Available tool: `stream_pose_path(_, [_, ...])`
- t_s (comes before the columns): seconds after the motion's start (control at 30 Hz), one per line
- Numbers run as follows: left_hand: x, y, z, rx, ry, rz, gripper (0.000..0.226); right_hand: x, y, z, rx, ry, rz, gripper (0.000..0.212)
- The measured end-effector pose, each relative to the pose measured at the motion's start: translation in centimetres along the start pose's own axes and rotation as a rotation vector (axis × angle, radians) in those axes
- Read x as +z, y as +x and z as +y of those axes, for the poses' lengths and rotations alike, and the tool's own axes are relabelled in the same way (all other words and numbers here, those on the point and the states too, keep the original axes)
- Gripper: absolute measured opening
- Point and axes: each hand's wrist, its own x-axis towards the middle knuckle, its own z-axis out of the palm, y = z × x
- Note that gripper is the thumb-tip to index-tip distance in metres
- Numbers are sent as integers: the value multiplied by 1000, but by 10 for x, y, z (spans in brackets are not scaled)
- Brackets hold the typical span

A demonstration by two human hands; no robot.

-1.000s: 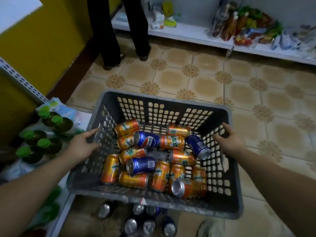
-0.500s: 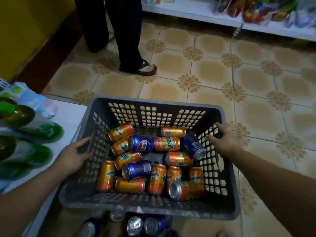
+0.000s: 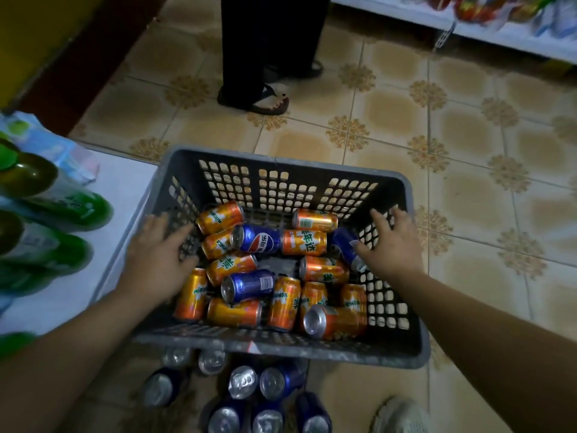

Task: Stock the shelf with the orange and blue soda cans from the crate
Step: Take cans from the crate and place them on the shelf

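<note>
Head view. Both hands have left the side rims they held half a second ago and now reach inward over the load; the bystander's sandalled foot (image 3: 262, 101) has also stepped nearer, at 12 o'clock of the frame.

The grey perforated crate (image 3: 281, 160) fills the centre and lower middle. It holds a loose heap of orange cans (image 3: 304, 242), all lying on their sides. Three blue cans (image 3: 256, 239) lie among them: one near the middle, one just below it toward 6 o'clock, and one against the wall at 3 o'clock.

The left hand (image 3: 156, 257) lies at 9 o'clock of the crate, fingers spread and straight across the inner wall, grasping nothing. The right hand (image 3: 393, 245) sits at 3 o'clock, fingers splayed and released, with its thumb just beside the blue can there; whether they touch cannot be told.

The white shelf (image 3: 125, 195) lies at 9 o'clock, its edge beside the crate's left wall, with green bottles (image 3: 46, 214) lying on it. Upright cans (image 3: 243, 382) stand in a cluster at 6 o'clock, below the crate's near rim. Patterned tiled floor (image 3: 468, 182) spreads toward 2 o'clock, where a far shelf (image 3: 468, 29) carries packaged goods.
</note>
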Motion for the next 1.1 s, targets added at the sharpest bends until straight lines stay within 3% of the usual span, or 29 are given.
stream_pose_path(0.07, [10, -11, 25, 91, -36, -86, 64, 16, -13, -6, -106, 5, -59, 72])
stream_pose_path(0.17, [37, -16, 55, 99, -233, -455, 56, 49, -29, -11, -178, 146, -488, 58])
stream_pose_path(0.27, [66, -15, 76, 69, -264, -752, 59, 81, -40, -10, -298, 80, -803, 59])
stream_pose_path(0.43, [98, -14, 90, 67, -277, -905, 65, 100, -27, -4, -314, 55, -909, 87])
stream_pose_path(0.6, [88, -30, 99, -68, -536, -873, 75, 70, -35, -28, -224, 362, -842, 78])
stream_pose_path(0.73, [22, -45, 99, -167, -801, -753, 93, 4, -60, -65, -214, 585, -792, 72])
stream_pose_path(0.93, [-110, -88, 81, -71, -924, -582, 98, -105, -106, -117, -173, 914, -910, 38])
stream_pose_path(1.1, [-192, -159, 56, -169, -977, -298, 83, -174, -156, -157, -285, 1104, -870, 61])
